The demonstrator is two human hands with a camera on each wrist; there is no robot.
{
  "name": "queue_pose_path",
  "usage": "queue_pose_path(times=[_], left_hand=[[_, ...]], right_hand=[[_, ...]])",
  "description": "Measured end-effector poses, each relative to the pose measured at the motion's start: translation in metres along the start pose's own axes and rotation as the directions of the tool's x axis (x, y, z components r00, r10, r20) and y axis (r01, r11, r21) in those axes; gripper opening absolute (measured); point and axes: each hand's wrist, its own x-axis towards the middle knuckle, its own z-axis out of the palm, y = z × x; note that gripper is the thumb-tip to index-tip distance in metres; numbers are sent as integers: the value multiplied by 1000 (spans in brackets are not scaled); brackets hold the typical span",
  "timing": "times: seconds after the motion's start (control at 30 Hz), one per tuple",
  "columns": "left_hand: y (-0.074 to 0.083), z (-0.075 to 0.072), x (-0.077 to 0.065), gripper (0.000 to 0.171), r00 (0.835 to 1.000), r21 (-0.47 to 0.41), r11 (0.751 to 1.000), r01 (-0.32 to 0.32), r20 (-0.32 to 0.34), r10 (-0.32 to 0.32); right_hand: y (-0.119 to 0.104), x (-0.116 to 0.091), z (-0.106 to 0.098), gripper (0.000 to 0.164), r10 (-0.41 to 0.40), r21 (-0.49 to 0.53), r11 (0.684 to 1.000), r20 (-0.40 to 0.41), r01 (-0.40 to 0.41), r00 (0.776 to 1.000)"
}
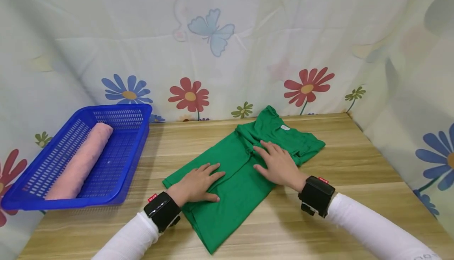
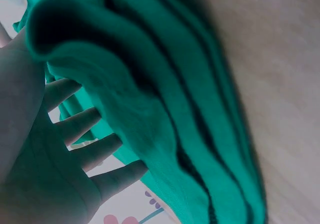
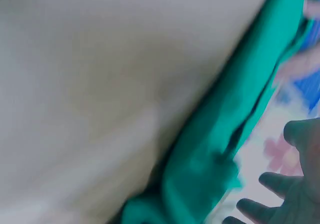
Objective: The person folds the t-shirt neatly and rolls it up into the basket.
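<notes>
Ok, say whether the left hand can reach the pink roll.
Probably yes: the left hand grips nothing, and only the rim of the open blue basket stands between it and the pink roll.

At my ten o'clock I see a blue basket (image 1: pixel 136 155) with slotted sides, on the wood-grain table (image 1: pixel 354 169). Inside it lies a pink roll (image 1: pixel 83 159), its length running from seven o'clock to one. Round me from ten o'clock to two hangs a pale curtain (image 1: pixel 255 71), printed with a light-blue butterfly (image 1: pixel 213 31) at twelve, a blue flower (image 1: pixel 129 95) at eleven and a red flower (image 1: pixel 306 88) at one
</notes>
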Motion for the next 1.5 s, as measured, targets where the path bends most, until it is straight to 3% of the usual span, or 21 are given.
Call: queue_pose_path(times=[0.23,0.53,0.73,1.1,1.5], left_hand=[[-2,1,0,75,1000,3,1000,5,-11,-5],[-1,2,0,75,1000,9,1000,0,-14,0],[0,4,1,76,1000,5,1000,8,-11,-8],[4,4,5,75,999,25,999,31,-30,-30],[24,5,17,74,989,36,990,138,-57,-136]], right_hand=[[39,20,0,57,146,40,987,141,-153,979],[69,35,13,57,238,45,966,223,-254,945],[78,40,20,58,226,60,967,256,-249,940],[72,49,25,55,193,63,973,299,-221,935],[66,62,31,54,92,106,986,312,-131,946]])
